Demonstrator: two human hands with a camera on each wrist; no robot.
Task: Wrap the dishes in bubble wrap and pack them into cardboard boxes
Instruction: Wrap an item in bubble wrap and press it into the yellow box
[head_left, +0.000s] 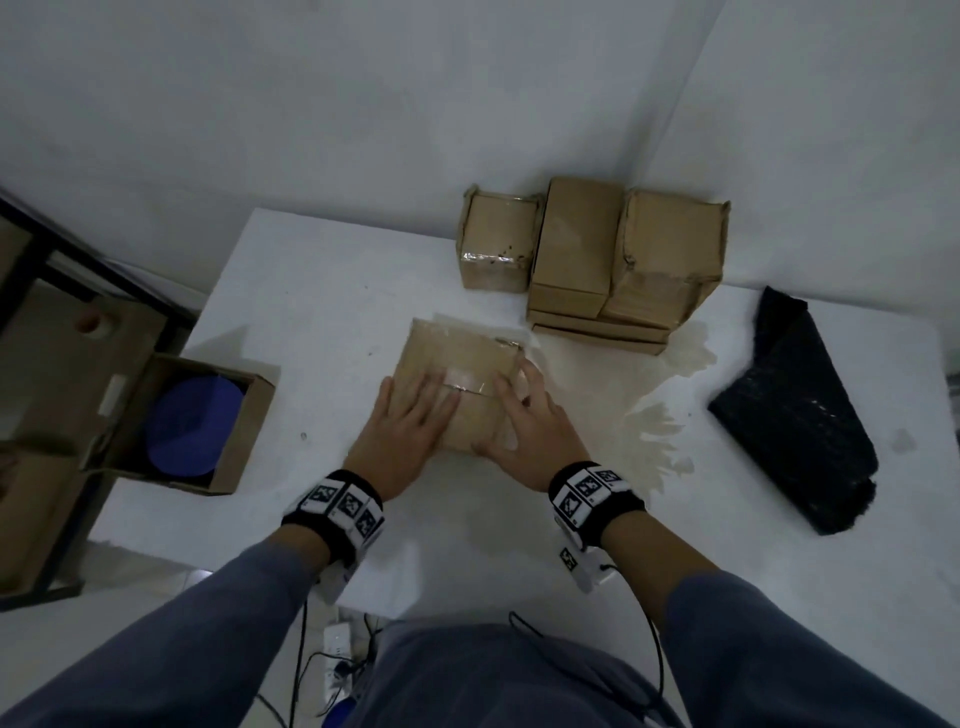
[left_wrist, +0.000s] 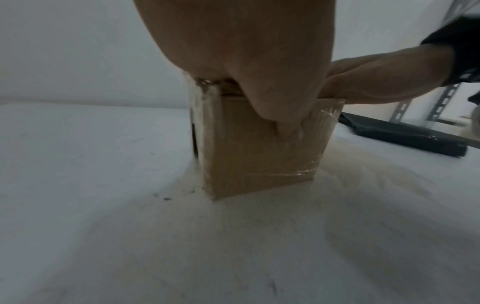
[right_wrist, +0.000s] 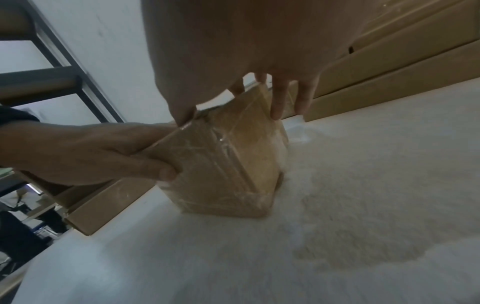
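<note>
A brown cardboard box (head_left: 457, 353) sealed with clear tape stands mid-table, and both hands hold it. My left hand (head_left: 410, 421) lies on its top left, fingers flat on the lid. In the left wrist view its thumb (left_wrist: 283, 121) reaches down the box's near face (left_wrist: 246, 160). My right hand (head_left: 524, 426) covers the top right. In the right wrist view its fingers (right_wrist: 278, 102) hang over the far side of the box (right_wrist: 233, 164) and its thumb sits on the near top edge. No dish shows inside the shut box.
An open cardboard box (head_left: 244, 431) with a blue dish (head_left: 192, 426) sits at the table's left edge. Several shut boxes (head_left: 597, 260) are stacked at the back. Folded black bubble wrap (head_left: 795, 415) lies right, beside a tan stain (head_left: 660, 415). A dark shelf frame (head_left: 31, 260) stands left.
</note>
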